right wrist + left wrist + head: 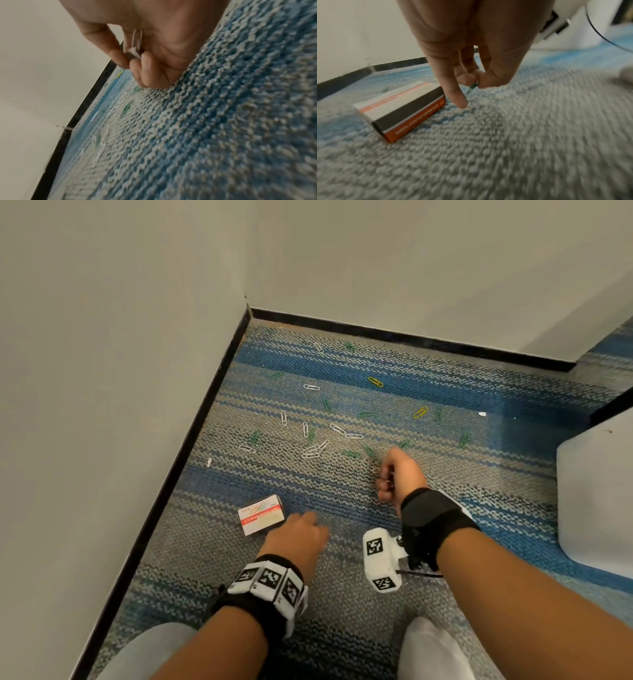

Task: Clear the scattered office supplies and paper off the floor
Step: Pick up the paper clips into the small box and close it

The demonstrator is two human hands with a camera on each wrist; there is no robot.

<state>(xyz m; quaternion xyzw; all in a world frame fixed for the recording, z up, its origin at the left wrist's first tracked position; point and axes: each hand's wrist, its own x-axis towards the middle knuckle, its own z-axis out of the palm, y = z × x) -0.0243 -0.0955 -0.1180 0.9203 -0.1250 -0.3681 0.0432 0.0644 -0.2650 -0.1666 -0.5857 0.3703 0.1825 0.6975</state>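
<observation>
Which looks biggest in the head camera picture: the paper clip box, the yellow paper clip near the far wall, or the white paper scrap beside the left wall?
Largest to smallest, as they look in the head view:
1. paper clip box
2. yellow paper clip
3. white paper scrap
The clip lies farther from the camera, so its lead over the scrap may be even greater.

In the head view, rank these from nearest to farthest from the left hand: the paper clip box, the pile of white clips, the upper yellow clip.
From the left hand:
1. Paper clip box, just to its left on the carpet.
2. Pile of white clips, ahead of the hand, mid-carpet.
3. Upper yellow clip, far ahead and to the right, toward the back wall.
</observation>
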